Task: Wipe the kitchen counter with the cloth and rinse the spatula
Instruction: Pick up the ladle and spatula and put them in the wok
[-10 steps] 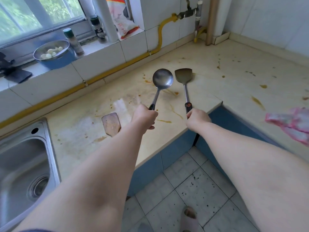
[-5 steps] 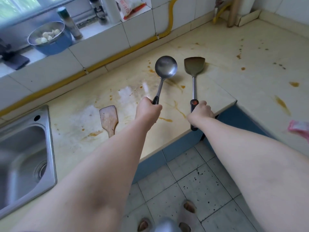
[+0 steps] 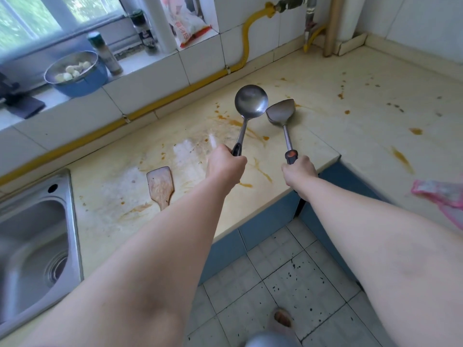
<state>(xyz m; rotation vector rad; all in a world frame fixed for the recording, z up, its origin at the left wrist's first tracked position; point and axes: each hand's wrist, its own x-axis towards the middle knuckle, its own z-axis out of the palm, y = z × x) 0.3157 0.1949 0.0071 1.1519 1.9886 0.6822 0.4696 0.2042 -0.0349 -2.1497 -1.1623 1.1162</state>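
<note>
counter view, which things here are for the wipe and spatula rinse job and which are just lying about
For the job: stained counter, pink cloth, metal spatula in right hand, sink.
Just about: ladle in left hand, wooden spatula, blue bowl, bottle, bag.

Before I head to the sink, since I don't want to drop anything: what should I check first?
1. Grip on ladle: ok, left hand wraps its handle.
2. Grip on spatula: ok, right hand wraps its handle.
3. Ladle and spatula heads apart: cannot tell, they overlap in view.
4. Hand free for cloth: not ok, both are full.
5. Counter wiped: not ok, stains on it.
6. Sink located: ok, at the counter's left end.
</note>
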